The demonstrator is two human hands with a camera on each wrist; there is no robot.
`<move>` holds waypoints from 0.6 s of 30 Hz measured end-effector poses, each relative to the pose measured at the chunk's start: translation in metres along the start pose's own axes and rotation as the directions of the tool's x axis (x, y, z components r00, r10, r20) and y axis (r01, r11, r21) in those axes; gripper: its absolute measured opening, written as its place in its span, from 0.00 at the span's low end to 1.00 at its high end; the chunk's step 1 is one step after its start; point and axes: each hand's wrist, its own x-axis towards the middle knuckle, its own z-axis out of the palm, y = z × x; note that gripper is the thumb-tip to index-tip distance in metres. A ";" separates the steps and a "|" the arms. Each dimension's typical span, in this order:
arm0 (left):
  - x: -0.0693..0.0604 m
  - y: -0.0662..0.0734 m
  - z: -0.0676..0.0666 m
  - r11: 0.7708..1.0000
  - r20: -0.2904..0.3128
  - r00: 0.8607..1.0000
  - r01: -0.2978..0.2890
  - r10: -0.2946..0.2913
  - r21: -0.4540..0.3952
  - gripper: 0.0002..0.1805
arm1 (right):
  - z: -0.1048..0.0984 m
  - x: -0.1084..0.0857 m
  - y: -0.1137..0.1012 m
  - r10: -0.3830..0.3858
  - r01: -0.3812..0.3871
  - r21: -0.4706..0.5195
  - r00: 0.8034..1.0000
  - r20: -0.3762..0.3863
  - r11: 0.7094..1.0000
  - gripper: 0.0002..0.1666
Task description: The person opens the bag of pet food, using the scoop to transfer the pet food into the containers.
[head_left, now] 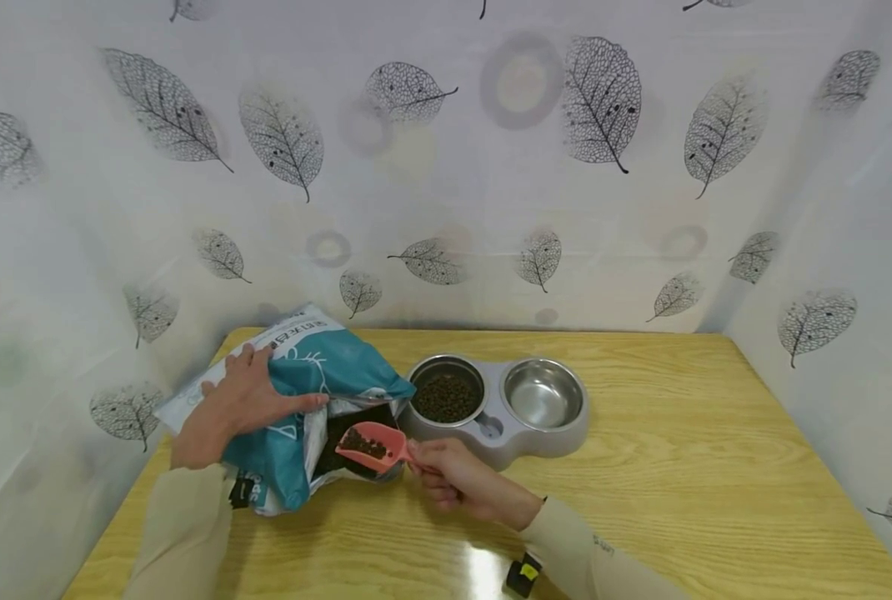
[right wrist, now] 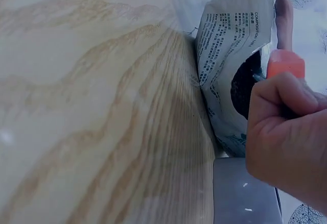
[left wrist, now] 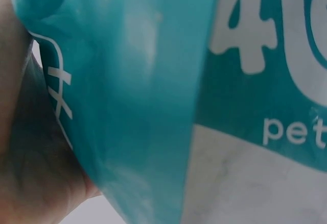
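My right hand (head_left: 464, 483) grips the handle of a pink scoop (head_left: 386, 433), which holds some brown kibble. The scoop sits at the mouth of a teal and white pet food bag (head_left: 348, 358) lying tilted on the table, dark kibble visible inside. On the bag's upper side rests my left hand (head_left: 243, 400), fingers spread and thumb stretched toward the mouth. In the left wrist view the bag's printed side (left wrist: 153, 81) fills most of the picture, and the fingertips are hidden. The right wrist view shows the scoop (right wrist: 286, 63) beyond my right hand (right wrist: 286, 127).
Right of the bag stands a grey double feeder (head_left: 494, 442). Its left steel bowl (head_left: 446, 360) holds kibble; the right steel bowl (head_left: 543, 396) shows a bare bottom. Wood-grained table (head_left: 679, 467) extends to the right. A leaf-printed curtain (head_left: 453, 183) hangs behind and at both sides.
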 end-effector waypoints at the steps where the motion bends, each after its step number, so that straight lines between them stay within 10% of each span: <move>1: 0.000 0.000 0.000 1.000 0.000 1.000 0.000 0.000 0.000 0.76 | -0.001 -0.001 0.000 -0.001 0.001 0.004 1.000 0.011 1.000 0.24; 18: -0.002 0.000 -0.001 1.000 -0.003 1.000 -0.010 0.010 -0.004 0.75 | -0.011 -0.006 -0.003 -0.047 0.038 0.086 0.994 0.100 0.996 0.24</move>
